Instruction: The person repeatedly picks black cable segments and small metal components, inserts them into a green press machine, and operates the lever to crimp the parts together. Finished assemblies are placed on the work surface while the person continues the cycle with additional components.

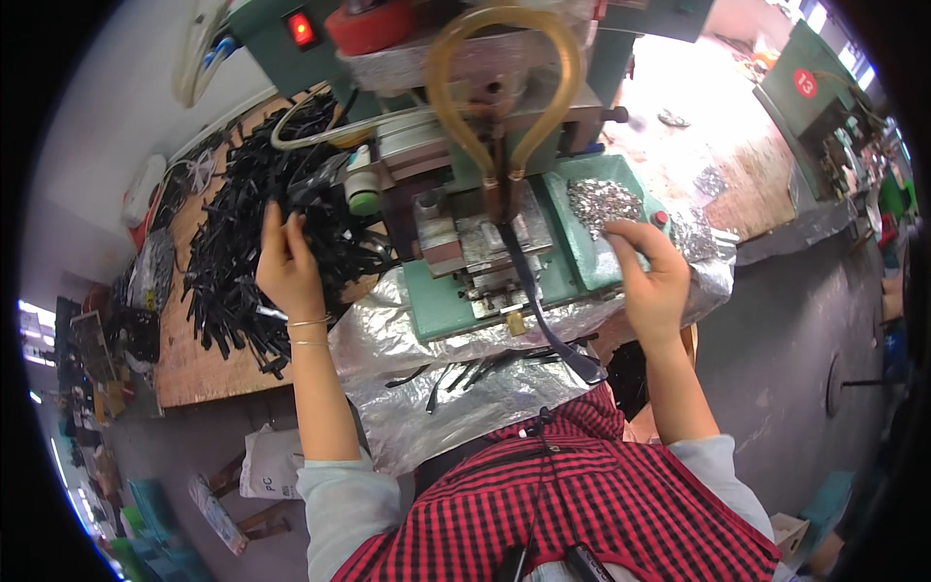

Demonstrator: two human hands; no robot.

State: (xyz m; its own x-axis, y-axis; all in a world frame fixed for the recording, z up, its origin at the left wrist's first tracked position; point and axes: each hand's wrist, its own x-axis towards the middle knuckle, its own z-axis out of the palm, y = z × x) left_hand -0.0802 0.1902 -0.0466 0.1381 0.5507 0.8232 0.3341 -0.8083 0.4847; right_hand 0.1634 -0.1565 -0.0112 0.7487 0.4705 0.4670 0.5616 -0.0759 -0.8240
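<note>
My left hand (288, 267) reaches over a pile of thin black strips (228, 267) that look like eyeglass temples. Its index finger and thumb are stretched out and apart, at the pile. On the right, my right hand (658, 286) is at a green tray (593, 272) of tiny shiny metal pieces (601, 202). Thumb and index are pinched together there; whatever lies between them is too small to make out. Between my hands, one dark eyeglass temple (548, 325) sits with its upper end in the machine's fixture (490, 257). Its broad, curved end hangs toward me, untouched.
The green machine (441, 315) stands in front of me, with a looped yellowish tube (572, 73) and a lit red switch (302, 29). Silvery sheeting (388, 325) covers the near edge, with several black strips (475, 369) on it. Another machine (819, 82) stands far right.
</note>
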